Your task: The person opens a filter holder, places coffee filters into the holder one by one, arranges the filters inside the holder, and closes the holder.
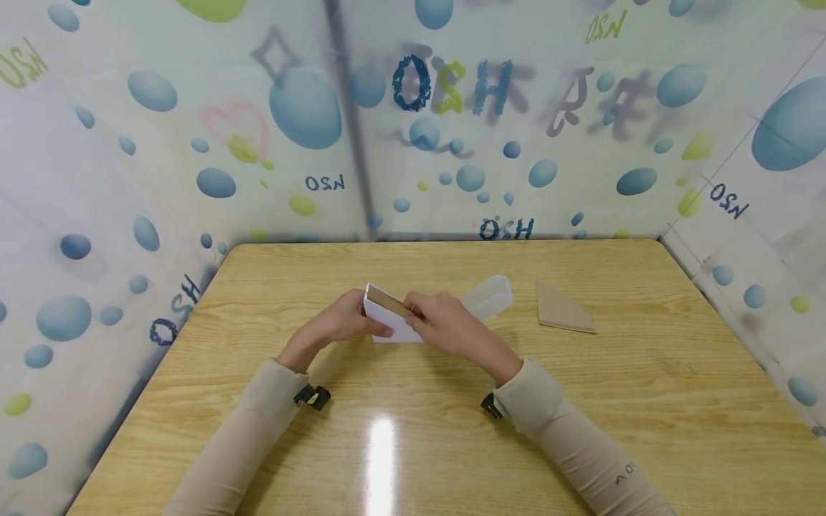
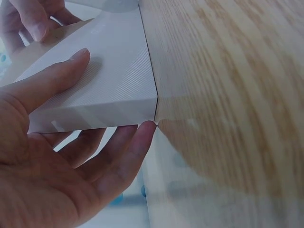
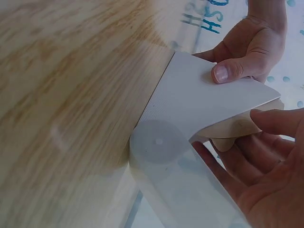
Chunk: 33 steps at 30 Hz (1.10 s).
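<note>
A white slant-topped box (image 1: 392, 322) stands on the table between the hands. My left hand (image 1: 342, 317) grips its end, thumb on the near face and fingers on the far side, as the left wrist view shows on the white box (image 2: 118, 61). A brown cardboard piece (image 3: 232, 127) sits in the box's open sloping side and sticks out a little. My right hand (image 1: 448, 322) pinches this piece between thumb and fingers. Close to the right hand is a translucent plastic container (image 1: 492, 295), partly hidden behind that hand in the head view.
Right of the container, another brown cardboard piece (image 1: 563, 309) with a curved edge lies on the wooden table (image 1: 310, 459). Patterned curtains (image 1: 400, 172) hang behind the table and along both sides.
</note>
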### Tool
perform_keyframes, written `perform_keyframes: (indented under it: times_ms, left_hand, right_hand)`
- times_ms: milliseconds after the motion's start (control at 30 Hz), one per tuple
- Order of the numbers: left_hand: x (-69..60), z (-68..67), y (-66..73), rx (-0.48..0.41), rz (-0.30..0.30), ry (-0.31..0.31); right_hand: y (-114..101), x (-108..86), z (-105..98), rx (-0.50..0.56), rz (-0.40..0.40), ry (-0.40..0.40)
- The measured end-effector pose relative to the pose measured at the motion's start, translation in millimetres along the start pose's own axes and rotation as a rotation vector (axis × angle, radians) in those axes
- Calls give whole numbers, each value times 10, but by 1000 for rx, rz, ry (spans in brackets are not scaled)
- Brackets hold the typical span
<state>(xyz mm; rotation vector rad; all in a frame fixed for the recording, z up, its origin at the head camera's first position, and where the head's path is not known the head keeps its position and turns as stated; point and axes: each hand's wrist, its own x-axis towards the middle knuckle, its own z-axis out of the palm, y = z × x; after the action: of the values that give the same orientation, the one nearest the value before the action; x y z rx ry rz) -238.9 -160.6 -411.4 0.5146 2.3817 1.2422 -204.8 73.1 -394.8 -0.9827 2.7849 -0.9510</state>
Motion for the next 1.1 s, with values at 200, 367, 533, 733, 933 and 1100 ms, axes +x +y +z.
perform_keyframes:
  times_ms: [200,367,533,733,933,1100]
  left_hand:
    - [-2,-8,-14,-3,5,-6]
    - [-4,-7,-15,-12,8,-7]
    - [5,-3,-24,-19,4,-6]
    - [2,-6,-23,-14,3,-9]
    - [5,-3,-27,-16,9,-1]
    - [7,1,-32,-12,15,3]
  right_hand:
    - [-10,-5,16,11,33,-60]
    - [-21,-11,25,-25,32,-99]
    - [-30,-19,27,-46,25,-96]
    - [-39,-22,20,-52,24,-101]
    - [-35,-34,18,-23,-1,-103]
    - [-29,-53,9,26,0,-103]
